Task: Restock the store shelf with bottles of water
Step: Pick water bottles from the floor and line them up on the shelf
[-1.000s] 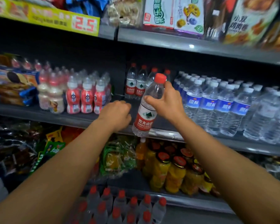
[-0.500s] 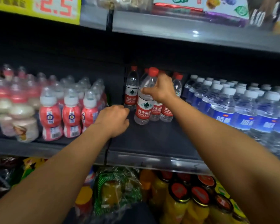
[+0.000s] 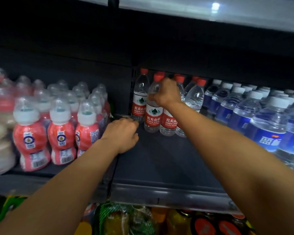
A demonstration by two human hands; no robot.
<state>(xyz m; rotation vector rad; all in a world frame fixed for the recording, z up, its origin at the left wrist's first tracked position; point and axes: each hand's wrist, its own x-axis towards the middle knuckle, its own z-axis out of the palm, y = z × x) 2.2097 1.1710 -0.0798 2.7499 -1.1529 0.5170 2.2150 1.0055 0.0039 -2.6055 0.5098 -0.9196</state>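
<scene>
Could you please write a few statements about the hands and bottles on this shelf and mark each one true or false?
1. The right hand grips the neck of a red-capped water bottle standing on the shelf. True.
2. The left hand holds a second water bottle. False: its fingers are curled and no bottle is in it.
3. The blue-labelled water bottles stand to the right of the red-capped ones. True.
4. The front part of the shelf, ahead of the red-capped bottles, is packed full. False: that stretch is bare.
5. The red and white small bottles have red caps. False: their caps are clear domes.
</scene>
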